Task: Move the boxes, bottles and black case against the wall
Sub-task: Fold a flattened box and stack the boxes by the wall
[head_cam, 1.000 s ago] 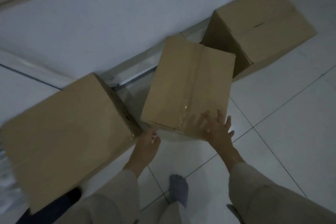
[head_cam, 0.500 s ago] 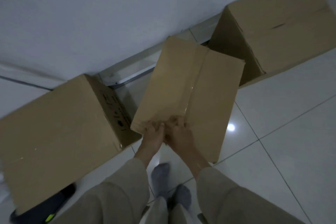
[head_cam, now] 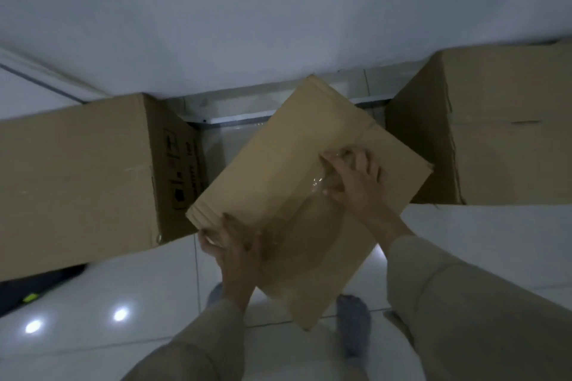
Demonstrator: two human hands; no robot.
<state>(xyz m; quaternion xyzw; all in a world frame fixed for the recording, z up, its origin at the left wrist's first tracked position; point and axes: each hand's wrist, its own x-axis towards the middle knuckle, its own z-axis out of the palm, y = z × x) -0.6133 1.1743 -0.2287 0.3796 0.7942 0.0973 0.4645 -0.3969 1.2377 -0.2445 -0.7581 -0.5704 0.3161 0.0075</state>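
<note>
White tiled floor (head_cam: 483, 241), we note middle box (head_cam: 294, 182) tilted (taped seam up), left hand (head_cam: 235, 254) clamped on its near corner, right hand (head_cam: 356, 182) spread flat on top.

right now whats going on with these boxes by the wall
A person is handling the middle cardboard box, which sits skewed between two larger cardboard boxes, left and right, both against the white wall. The left hand grips its near corner; the right hand presses on its taped top. It isn't square to the wall.
</note>
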